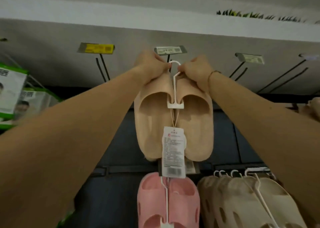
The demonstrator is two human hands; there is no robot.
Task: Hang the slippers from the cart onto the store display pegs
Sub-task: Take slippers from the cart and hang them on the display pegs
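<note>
No wording is legible: the paper tag (173,151) hanging from the beige slippers (173,118) carries blurred print and a barcode (unreadable), as do the shelf price labels (170,50).

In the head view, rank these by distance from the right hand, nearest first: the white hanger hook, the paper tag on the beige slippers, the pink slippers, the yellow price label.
1. White hanger hook: pinched at the right hand.
2. Paper tag and yellow price label, upper left: too close to call.
3. Pink slippers: bottom row, lowest.
</note>
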